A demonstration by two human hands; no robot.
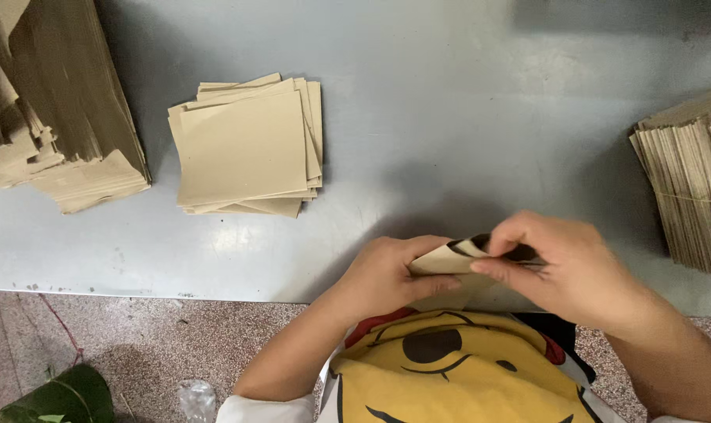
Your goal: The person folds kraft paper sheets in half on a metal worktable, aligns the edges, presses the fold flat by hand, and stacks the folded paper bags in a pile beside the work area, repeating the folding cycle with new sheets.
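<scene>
Both hands, left (387, 274) and right (563, 266), pinch one tan paper (449, 258) between them at the worktop (449, 117) edge. A stack (250, 149) of sheets lies well beyond the left hand.

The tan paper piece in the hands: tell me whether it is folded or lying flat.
Folded, partly. The tan paper piece is held off the table between the left hand and right hand, its upper edge curled over.
</scene>
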